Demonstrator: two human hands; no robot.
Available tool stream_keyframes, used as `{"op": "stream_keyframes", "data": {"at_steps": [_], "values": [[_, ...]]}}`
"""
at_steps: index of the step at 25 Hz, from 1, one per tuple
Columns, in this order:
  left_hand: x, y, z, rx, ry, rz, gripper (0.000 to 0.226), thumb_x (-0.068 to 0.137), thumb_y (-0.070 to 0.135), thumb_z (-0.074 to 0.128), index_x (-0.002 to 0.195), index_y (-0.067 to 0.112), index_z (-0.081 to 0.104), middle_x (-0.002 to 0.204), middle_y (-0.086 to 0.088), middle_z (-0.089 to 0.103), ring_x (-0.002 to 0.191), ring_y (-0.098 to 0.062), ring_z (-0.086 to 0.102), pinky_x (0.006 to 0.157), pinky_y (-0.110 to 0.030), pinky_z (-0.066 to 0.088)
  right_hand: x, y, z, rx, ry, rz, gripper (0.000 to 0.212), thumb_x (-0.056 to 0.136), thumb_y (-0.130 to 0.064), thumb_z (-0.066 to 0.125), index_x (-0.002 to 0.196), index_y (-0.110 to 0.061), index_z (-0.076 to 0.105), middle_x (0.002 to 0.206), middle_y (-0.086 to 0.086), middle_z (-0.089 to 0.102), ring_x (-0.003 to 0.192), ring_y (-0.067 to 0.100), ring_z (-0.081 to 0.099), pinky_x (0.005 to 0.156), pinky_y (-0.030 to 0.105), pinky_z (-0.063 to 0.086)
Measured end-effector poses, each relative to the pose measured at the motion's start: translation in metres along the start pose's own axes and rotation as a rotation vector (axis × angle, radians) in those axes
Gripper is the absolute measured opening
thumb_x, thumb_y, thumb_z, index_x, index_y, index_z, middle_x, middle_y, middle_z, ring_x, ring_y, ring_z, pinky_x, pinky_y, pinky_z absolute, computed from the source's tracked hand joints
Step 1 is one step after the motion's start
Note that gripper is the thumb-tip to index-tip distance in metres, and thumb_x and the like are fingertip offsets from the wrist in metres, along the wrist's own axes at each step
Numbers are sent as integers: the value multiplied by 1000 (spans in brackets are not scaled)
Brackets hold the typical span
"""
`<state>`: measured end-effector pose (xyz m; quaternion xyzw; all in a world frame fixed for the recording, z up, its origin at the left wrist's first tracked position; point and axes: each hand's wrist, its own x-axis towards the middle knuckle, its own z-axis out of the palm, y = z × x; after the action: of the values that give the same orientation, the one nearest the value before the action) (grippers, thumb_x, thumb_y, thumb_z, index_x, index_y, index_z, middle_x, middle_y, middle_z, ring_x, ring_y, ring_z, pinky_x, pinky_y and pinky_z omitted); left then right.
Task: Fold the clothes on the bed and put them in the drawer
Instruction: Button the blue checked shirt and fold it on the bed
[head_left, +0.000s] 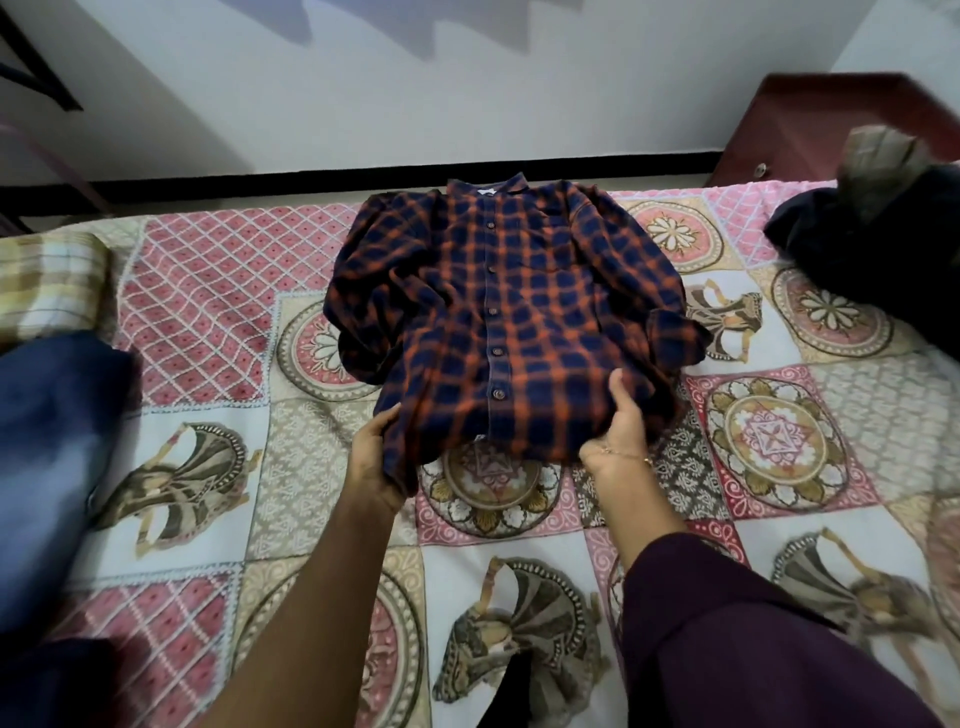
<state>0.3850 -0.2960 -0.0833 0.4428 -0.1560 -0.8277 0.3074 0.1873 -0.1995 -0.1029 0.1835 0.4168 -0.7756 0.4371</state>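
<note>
Plaid flannel in navy and orange, the shirt lies buttoned and face up in the middle of the bed, collar toward 12 o'clock and hem toward 6 o'clock, sleeves bunched loosely along both sides. Both hands grasp the hem: the left hand curls round the corner at about 7 o'clock of the shirt, fingers tucked under the cloth, while the right hand pinches the corner at about 5 o'clock with the thumb on top. The hem edge looks raised off the bedcover between them.

Likely trouble lies in the sleeves. They are rumpled rather than tucked flat, so folding the hem up toward the collar could trap lumps inside and leave a bulky, crooked bundle that sits badly in a drawer. An uneven pull, one hand leading the other, would skew the placket line.

Other garments wait: a blue one at 9 o'clock, a dark heap at 2 o'clock, and a dark wooden cabinet behind it; whether that holds the drawer I cannot tell
</note>
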Motion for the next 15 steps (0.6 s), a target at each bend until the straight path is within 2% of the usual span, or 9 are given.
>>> {"op": "stream_keyframes", "data": {"at_steps": [2, 4, 5, 7, 9, 10, 11, 13, 15], "values": [[-9, 5, -7, -26, 25, 8, 23, 98, 15, 39, 99, 10, 61, 74, -4, 73, 63, -17, 71, 52, -27, 57, -9, -17, -1, 104, -151, -109, 36, 57, -25, 84, 90, -13, 74, 100, 6, 72, 90, 25, 69, 93, 48, 47], [-17, 10, -16, -84, 51, 32, 23, 100, 19, 38, 103, 12, 60, 74, -2, 73, 64, -15, 71, 53, -26, 57, -17, -35, -6, 196, -265, -179, 53, 36, -15, 91, 86, -10, 76, 94, 8, 73, 87, 22, 70, 87, 42, 51], [-23, 11, -21, -90, 53, 45, 23, 100, 21, 38, 104, 13, 59, 75, -1, 73, 65, -14, 71, 57, -26, 58, -18, -43, -13, 208, -273, -203, 53, 32, -13, 91, 83, -9, 76, 90, 8, 73, 84, 21, 71, 82, 39, 55], [-35, 6, -28, 59, 88, 72, 23, 100, 23, 39, 104, 13, 60, 83, -2, 72, 72, -15, 70, 66, -29, 57, -29, -54, -21, 139, -212, -239, 35, 42, -13, 83, 76, -13, 76, 77, 4, 74, 71, 16, 71, 62, 31, 58], [-39, -2, -36, 419, 241, 207, 21, 99, 17, 43, 101, 7, 61, 86, -10, 67, 84, -26, 65, 74, -34, 51, -40, -56, -29, 60, -79, -265, 16, 75, -11, 66, 89, -17, 69, 71, -2, 73, 64, 13, 70, 51, 27, 55], [-44, -3, -38, 603, 367, 332, 20, 98, 14, 45, 97, 3, 62, 86, -14, 64, 88, -30, 63, 75, -36, 48, -42, -58, -36, 55, -9, -293, 15, 87, -10, 55, 95, -20, 63, 71, -4, 73, 64, 13, 70, 50, 28, 55], [-49, -2, -40, 741, 483, 472, 21, 97, 12, 46, 95, -1, 62, 87, -19, 62, 91, -34, 61, 76, -38, 45, -45, -61, -43, 55, 61, -335, 18, 93, -10, 47, 97, -23, 58, 75, -5, 73, 68, 14, 70, 54, 30, 57], [-71, 3, -39, 865, 598, 709, 26, 98, 11, 44, 99, -8, 62, 92, -25, 62, 91, -35, 58, 75, -36, 40, -61, -67, -65, -5, 209, -411, 29, 96, -10, 42, 116, -29, 52, 110, -1, 67, 97, 21, 64, 77, 39, 55], [-94, -6, -48, 941, 665, 763, 30, 99, 10, 41, 103, -12, 60, 97, -29, 61, 91, -38, 56, 75, -37, 38, -88, -68, -98, -144, 385, -399, 47, 98, -12, 39, 141, -30, 33, 143, 4, 43, 119, 25, 49, 97, 47, 43]]}}
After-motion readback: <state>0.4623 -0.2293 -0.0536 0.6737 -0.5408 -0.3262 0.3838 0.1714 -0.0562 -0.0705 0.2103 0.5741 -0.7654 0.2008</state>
